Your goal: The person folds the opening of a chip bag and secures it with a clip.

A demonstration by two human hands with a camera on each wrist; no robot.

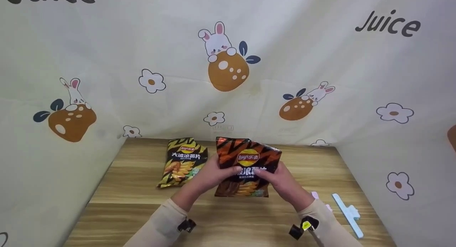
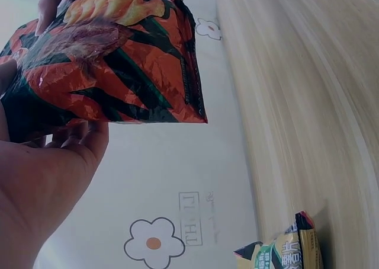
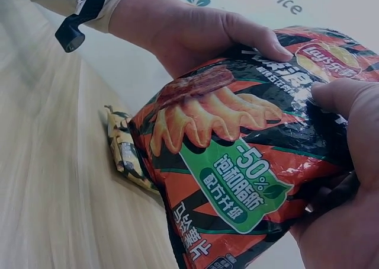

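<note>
Both hands hold up an orange and black bag of potato chips [image 1: 245,154], its printed front toward the head camera. My left hand [image 1: 212,174] grips the bag's left side, thumb across the front and fingers behind. On the opposite side, my right hand [image 1: 285,179] grips it the same way, the two thumbs close together near the middle. In the right wrist view the bag [image 3: 219,121] looks puffed, with a green label low on its front. The left wrist view shows the fingers of my left hand [image 2: 53,174] curled behind the bag.
A yellow and black chip bag [image 1: 183,161] lies on the wooden table [image 1: 142,218] at the left. Near the right edge lies a light blue bag clip [image 1: 347,215], beside a pink clip [image 1: 315,195] partly hidden by my right forearm. A printed cloth [image 1: 171,44] hangs around the table.
</note>
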